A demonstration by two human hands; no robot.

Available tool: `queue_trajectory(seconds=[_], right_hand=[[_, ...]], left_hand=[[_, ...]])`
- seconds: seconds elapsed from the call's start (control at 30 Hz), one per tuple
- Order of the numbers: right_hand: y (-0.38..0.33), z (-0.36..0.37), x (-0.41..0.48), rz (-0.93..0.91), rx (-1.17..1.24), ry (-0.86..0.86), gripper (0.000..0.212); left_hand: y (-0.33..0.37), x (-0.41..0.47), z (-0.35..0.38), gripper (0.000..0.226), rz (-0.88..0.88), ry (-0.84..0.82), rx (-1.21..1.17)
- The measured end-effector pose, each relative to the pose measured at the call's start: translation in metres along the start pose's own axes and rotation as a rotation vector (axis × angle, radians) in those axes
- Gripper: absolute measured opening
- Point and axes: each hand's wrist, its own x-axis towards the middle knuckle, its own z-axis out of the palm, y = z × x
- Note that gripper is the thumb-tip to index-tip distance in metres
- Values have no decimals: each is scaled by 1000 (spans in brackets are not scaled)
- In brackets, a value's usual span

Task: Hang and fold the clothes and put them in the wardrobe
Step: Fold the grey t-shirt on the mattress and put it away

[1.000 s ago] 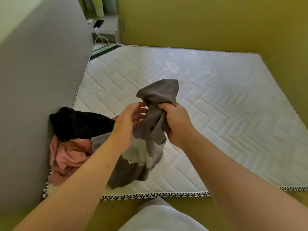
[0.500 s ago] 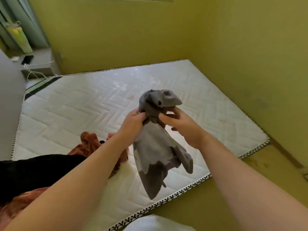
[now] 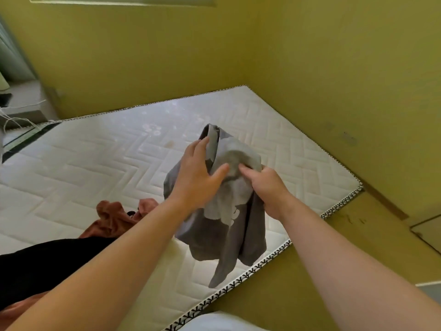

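A grey garment (image 3: 229, 225) with a pale print hangs bunched in the air over the near edge of the white quilted mattress (image 3: 95, 168). My right hand (image 3: 267, 189) grips a fold of it near the top, fingers curled into the cloth. My left hand (image 3: 198, 173) lies on the garment's left side with the fingers spread, the fingertips at its collar and the thumb pressed against the cloth. Behind my left forearm a pink garment (image 3: 114, 218) and a black garment (image 3: 47, 266) lie heaped on the mattress.
Yellow-green walls (image 3: 334, 68) close in the mattress at the back and right. A grey bedside unit (image 3: 21, 103) with white cables stands at the far left. Wooden floor (image 3: 346, 247) runs along the mattress's right edge.
The view has swung further right. The grey garment has been turned and opened out somewhat. My left hand went from gripping it to lying spread on its side.
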Motion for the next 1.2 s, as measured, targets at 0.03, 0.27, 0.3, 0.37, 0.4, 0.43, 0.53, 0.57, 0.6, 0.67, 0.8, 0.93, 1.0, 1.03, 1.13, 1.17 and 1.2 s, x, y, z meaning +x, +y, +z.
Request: queue_trajectory(seconds=[0.03, 0.27, 0.3, 0.37, 0.4, 0.43, 0.53, 0.57, 0.6, 0.67, 0.8, 0.93, 1.0, 1.03, 1.13, 1.17, 1.2], right_hand=[[-5, 0, 0, 22, 86, 0, 32], [-29, -3, -8, 138, 423, -80, 48], [-30, -4, -10, 135, 454, -90, 48], [-27, -7, -10, 92, 493, -69, 46], [-25, -9, -10, 68, 508, -48, 48], [-22, -12, -10, 51, 528, -32, 52], [-16, -20, -9, 25, 480, -22, 67], [-14, -23, -9, 36, 414, -20, 71], [-11, -25, -9, 58, 358, -18, 73], [-2, -30, -10, 109, 304, -20, 71], [9, -31, -14, 133, 253, -50, 54], [12, -33, -9, 64, 209, 54, 68], [9, -36, -7, 46, 217, 108, 34], [8, -38, -8, 49, 246, 131, 25], [9, -49, -8, 47, 337, 188, 21], [8, -52, -8, 43, 366, 192, 20], [8, -55, -8, 35, 408, 186, 20]], left_hand=[[-5, -13, 4, 71, 51, 18, -5], [-21, -70, 47, 62, 45, -218, 136], [-22, -68, 52, 54, 7, -252, 164], [-21, -57, 58, 27, -14, -271, 192], [-19, -51, 58, 12, -5, -265, 184], [-16, -44, 57, 4, 1, -261, 151], [-5, -26, 49, 23, -89, -227, -5], [-1, -20, 47, 24, -139, -213, -65], [2, -15, 44, 25, -174, -190, -120], [11, -3, 38, 25, -232, -138, -223], [23, 13, 35, 34, -322, -103, -291], [27, 14, 38, 33, -387, -175, -448], [22, 10, 37, 35, -344, -379, -670], [18, 8, 37, 48, -306, -506, -739], [15, 7, 39, 88, -176, -726, -626], [16, 8, 42, 94, -135, -704, -524], [18, 8, 45, 96, -94, -654, -402]])
